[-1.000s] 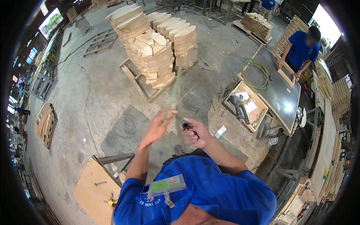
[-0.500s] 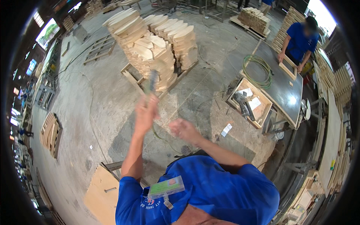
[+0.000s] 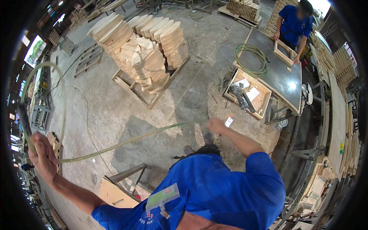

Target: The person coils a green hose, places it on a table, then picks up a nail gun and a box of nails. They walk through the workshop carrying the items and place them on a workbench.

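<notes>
A pale green, see-through hose is stretched between my two hands, above the floor. My left hand reaches far out to the left, its fingers closed around the hose. Above that hand the hose rises in a loop, with a dark section on the loop's left side. In front of my body, my right hand is a closed fist where the hose's other stretch arrives. That stretch blurs near the fist, and what lies past it is hidden.
Stacked curved wood pieces stand on a pallet ahead. To the right, a dark-topped table carries a coiled hose; beside it a wooden box holds a nail gun. A co-worker handles a wooden frame.
My left hand has swung far out to the left with the hose, which now forms a loop and a long taut stretch. My right hand has moved to the right.
</notes>
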A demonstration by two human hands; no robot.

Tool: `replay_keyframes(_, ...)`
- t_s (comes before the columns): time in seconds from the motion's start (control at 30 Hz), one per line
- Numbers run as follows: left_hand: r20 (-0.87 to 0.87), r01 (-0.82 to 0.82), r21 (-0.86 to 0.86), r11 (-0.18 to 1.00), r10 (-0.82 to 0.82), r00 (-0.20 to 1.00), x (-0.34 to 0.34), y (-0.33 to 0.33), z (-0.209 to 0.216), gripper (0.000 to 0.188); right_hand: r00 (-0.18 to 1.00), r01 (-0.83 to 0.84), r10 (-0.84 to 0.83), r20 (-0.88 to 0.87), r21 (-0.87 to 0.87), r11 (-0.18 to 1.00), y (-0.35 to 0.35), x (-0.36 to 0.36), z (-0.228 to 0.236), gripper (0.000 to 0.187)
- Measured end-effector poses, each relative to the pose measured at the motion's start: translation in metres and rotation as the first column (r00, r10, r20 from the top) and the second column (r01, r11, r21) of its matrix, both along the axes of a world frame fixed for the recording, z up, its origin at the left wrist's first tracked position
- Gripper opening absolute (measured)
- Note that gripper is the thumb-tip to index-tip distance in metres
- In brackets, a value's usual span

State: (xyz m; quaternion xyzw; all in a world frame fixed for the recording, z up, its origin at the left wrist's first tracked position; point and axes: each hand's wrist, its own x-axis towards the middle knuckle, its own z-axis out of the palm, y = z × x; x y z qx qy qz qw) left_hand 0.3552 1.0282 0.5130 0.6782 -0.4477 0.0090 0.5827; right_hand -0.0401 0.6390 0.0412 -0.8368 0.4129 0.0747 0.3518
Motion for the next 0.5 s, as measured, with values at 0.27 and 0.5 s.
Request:
replay_keyframes(0.27, 0.542, -0.064, 0.451, 0.890, -0.216, 0.812, -0.036, -0.031, 0.006, 0.015, 0.813, 0.227, 0.032, 0.581, -0.368, 0.902, -0.121, 0.065, 0.162, 0.034)
replay_keyframes(0.5, 0.068, -0.041, 0.369, 0.929, 0.018, 0.998, -0.066, -0.109, -0.035, 0.025, 0.550, -0.247, -0.387, 0.740, 0.587, 0.771, -0.086, 0.130, 0.313, 0.026)
